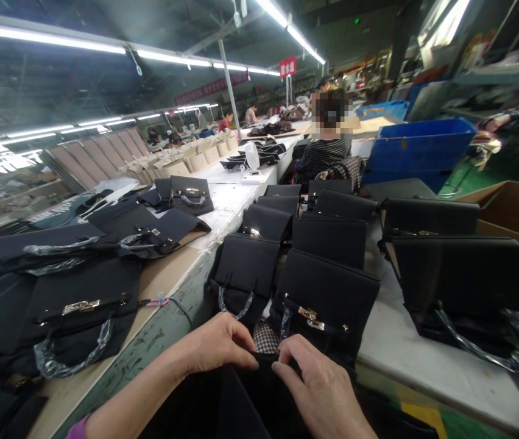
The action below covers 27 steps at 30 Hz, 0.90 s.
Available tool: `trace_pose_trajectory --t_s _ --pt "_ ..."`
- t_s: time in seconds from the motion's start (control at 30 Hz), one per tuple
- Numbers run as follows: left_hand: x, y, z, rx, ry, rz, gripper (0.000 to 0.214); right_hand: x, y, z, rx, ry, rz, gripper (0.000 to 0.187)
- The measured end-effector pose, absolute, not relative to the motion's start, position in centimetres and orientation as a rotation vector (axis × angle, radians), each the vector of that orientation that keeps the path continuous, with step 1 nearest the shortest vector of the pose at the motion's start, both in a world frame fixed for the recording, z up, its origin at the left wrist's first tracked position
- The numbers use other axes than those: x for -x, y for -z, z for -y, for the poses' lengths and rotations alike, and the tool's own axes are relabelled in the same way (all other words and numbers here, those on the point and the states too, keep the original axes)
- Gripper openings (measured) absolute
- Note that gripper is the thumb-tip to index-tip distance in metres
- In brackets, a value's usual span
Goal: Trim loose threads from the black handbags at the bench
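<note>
My left hand (216, 344) and my right hand (314, 384) meet at the bottom centre, each pinching the top edge of a black bag (245, 396) that lies in my lap. Both hands have their fingers closed on that edge, thumbs and fingertips a little apart from each other. Just beyond them a black handbag with a metal clasp (328, 305) stands upright with its wrapped handle hanging down, beside another black handbag (245, 271). A checked cloth (266, 335) shows between the hands and those bags.
Several black handbags (77, 305) lie on the long workbench (172, 305) at left, and more stand on the white table (401, 341) at right. A seated person (328, 146) works ahead. Blue bins (419, 149) and a cardboard box (515, 213) stand at right.
</note>
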<state>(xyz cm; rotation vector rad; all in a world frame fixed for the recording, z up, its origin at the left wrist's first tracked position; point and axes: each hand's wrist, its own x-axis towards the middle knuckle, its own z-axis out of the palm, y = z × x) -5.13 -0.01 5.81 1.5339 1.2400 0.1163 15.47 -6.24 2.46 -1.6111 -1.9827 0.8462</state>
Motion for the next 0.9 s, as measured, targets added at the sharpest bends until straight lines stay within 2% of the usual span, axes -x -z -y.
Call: trace_pose_trajectory --t_s 0.37,0.63,0.9 --pt "4.2 -5.9 1.2 -1.662 -0.249 -1.334 0.019 -15.4 -2.1 5.9 1.641 -0.889 1.950 0.013" --pt "4.2 -4.9 1.6 -1.305 -0.338 -1.376 0.014 -15.2 -2.0 5.9 1.669 -0.885 1.930 0.012" --pt "4.7 -4.9 0.9 -1.293 -0.287 -1.244 0.025 -15.3 -2.0 5.9 1.618 -0.929 1.868 0.011"
